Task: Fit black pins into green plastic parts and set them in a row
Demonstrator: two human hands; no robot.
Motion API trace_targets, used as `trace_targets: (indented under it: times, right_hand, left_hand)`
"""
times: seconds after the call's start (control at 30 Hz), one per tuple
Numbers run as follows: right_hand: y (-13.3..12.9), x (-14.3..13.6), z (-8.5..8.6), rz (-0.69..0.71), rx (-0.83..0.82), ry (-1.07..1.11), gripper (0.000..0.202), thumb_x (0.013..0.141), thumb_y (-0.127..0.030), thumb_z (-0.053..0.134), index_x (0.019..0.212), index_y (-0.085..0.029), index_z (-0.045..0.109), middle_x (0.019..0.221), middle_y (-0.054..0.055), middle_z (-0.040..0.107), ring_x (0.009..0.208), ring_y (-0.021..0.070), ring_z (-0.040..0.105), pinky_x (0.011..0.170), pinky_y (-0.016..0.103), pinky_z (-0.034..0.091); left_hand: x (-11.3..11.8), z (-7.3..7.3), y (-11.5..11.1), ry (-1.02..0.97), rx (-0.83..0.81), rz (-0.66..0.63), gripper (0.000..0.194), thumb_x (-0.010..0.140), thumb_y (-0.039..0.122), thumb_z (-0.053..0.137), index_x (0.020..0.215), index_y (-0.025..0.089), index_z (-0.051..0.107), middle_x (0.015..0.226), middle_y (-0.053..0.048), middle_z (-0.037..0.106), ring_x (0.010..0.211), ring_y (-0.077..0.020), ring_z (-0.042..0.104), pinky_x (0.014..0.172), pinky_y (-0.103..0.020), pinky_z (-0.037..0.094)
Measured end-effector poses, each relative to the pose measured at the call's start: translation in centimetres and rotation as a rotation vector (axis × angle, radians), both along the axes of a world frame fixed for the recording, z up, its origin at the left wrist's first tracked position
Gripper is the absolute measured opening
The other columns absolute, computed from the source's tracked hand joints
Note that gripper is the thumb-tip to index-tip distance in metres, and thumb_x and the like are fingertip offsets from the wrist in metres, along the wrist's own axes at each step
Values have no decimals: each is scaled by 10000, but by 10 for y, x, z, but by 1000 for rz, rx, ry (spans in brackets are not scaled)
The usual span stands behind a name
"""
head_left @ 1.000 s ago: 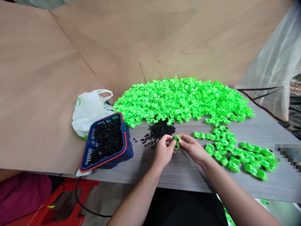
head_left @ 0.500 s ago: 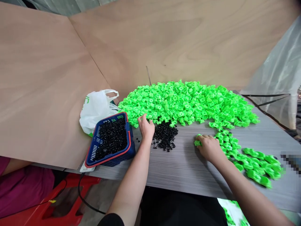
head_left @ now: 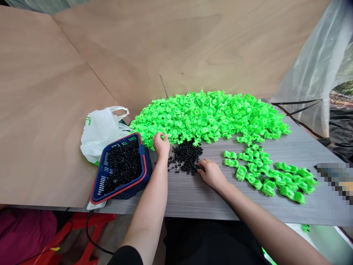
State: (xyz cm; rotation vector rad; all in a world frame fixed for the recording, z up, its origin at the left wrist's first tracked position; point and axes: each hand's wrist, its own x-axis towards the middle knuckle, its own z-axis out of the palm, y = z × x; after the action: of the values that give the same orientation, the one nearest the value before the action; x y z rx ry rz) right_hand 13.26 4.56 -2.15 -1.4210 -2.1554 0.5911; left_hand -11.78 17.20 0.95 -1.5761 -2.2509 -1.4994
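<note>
At the front of a large heap of green plastic toy car bodies [head_left: 204, 114], my left hand [head_left: 161, 146] has its fingers curled in. What they hold, if anything, is hidden. My right hand [head_left: 211, 173] reaches the right edge of a small pile of black wheel axles [head_left: 187, 154], its thumb and fingers pinched around a black wheel axle. To the right of that hand lie several green toy cars [head_left: 256, 165] in loose rows, some with black wheels showing.
A blue basket [head_left: 149, 165] with a red rim, full of black axles, stands left on the grey table [head_left: 193, 202]. Behind it sits a white plastic bag [head_left: 100, 129]. Wooden boards [head_left: 220, 44] rise behind. A person's magenta clothing [head_left: 27, 235] and a red stool [head_left: 93, 235] are lower left.
My right hand has let go of a green toy car at the rows and moved left to the black axles. My left hand stays by the green heap. The view has shifted slightly.
</note>
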Motion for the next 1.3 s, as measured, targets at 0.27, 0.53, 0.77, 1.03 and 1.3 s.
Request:
trace_targets:
  times: [0.27, 0.53, 0.77, 1.03, 1.3]
  right_hand:
    - [2, 1, -2, 16, 9, 20, 161, 820, -114, 598, 944, -209, 638, 940, 48, 666, 888, 196, 607, 778, 259, 409]
    - [0, 5, 0, 51, 16, 28, 146, 794, -85, 573, 856, -209, 618, 850, 34, 662, 853, 197, 593, 775, 264, 397]
    - [2, 7, 1, 73, -21, 152, 141, 746, -122, 616, 846, -220, 627, 783, 1, 644, 732, 171, 567, 670, 251, 377]
    - [15, 20, 4, 111, -257, 524, 131, 816, -320, 652, 799, -191, 664, 689, -7, 639, 621, 142, 529, 592, 259, 397]
    - [18, 7, 23, -64, -262, 977, 240, 757, -380, 741, 861, -177, 668, 734, 18, 656, 654, 157, 586, 639, 289, 482]
  left_hand:
    - [8, -3, -10, -57, -15, 7, 199, 735, 284, 712, 723, 208, 529, 669, 28, 520, 629, -146, 487, 682, -280, 407]
    - [26, -7, -38, -278, 86, -123, 322, 717, 272, 736, 941, 210, 513, 853, 1, 595, 757, -136, 596, 718, -260, 474]
    - [26, -9, -55, -891, 17, -492, 583, 773, 311, 700, 1298, 242, 456, 941, -50, 642, 848, -170, 669, 726, -303, 553]
    - [43, 14, -96, -1219, -236, -840, 514, 836, 258, 673, 1323, 248, 508, 1057, -89, 678, 952, -198, 691, 848, -344, 550]
    - [83, 10, -128, -1049, -324, -904, 460, 838, 270, 665, 1292, 250, 592, 1116, -87, 642, 932, -182, 626, 755, -317, 570]
